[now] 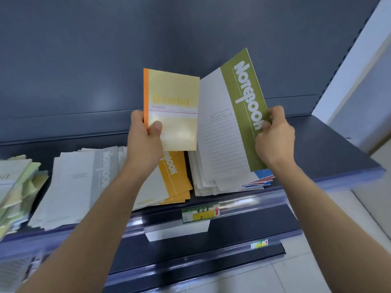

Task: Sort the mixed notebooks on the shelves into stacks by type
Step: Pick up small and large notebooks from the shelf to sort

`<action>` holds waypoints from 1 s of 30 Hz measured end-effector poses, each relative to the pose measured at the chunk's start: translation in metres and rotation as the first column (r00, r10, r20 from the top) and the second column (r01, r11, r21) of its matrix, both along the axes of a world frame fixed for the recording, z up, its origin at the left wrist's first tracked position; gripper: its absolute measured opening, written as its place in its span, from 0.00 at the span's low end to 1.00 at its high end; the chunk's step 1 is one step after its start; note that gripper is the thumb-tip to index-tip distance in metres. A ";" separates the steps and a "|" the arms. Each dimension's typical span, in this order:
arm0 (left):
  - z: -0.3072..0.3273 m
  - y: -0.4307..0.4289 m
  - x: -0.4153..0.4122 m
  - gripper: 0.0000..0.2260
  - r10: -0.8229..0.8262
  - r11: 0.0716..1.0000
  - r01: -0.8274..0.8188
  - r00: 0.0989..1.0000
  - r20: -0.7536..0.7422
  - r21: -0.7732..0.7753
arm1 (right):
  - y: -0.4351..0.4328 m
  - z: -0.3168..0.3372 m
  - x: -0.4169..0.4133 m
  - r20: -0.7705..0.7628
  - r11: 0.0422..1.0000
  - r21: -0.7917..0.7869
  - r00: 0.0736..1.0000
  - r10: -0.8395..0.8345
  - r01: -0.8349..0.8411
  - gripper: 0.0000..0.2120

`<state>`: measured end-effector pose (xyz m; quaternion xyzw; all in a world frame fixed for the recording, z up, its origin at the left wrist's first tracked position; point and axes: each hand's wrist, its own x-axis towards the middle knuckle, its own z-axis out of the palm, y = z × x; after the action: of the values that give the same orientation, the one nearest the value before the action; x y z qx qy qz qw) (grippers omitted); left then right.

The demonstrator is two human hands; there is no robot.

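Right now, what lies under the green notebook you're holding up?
A stack of pale notebooks on the shelf, with blue and red covers poking out. The green notebook hides the stack's top cover.

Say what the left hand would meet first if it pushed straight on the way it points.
Probably the grey back panel: the left hand, holding the yellow notebook, points up and away from the camera. Depth is unclear.

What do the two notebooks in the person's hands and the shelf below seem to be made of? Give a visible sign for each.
Yellow notebook: thin card, perhaps lightly coated; pale sheen low on its cover. Olive-green notebook: matte thin card; flat printed colour, no glare. Shelf: probably painted metal; rigid, evenly dark grey, with soft reflections on the back panel.
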<state>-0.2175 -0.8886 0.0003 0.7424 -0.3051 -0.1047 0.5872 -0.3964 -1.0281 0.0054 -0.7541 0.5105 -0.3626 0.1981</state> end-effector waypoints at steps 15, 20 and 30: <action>-0.025 -0.042 -0.044 0.02 0.213 0.976 -0.210 0.977 -0.033 0.060 | -0.091 -0.044 0.007 -0.281 0.934 0.265 0.907 0.313 -0.241 0.11; -0.026 -0.055 -0.049 0.01 0.211 0.976 -0.209 0.977 -0.027 0.058 | -0.107 -0.055 0.000 -0.471 0.924 0.342 0.819 0.328 -0.173 0.07; -0.020 -0.061 -0.046 0.02 0.161 0.984 -0.161 0.987 0.009 0.078 | -0.102 -0.023 0.011 -0.466 0.897 0.041 0.786 0.407 -0.440 0.06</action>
<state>-0.2631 -0.9493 -0.0200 0.7873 -0.2405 -0.0680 0.5637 -0.3850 -1.1306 -0.0180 -0.9198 0.3478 -0.1362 0.1204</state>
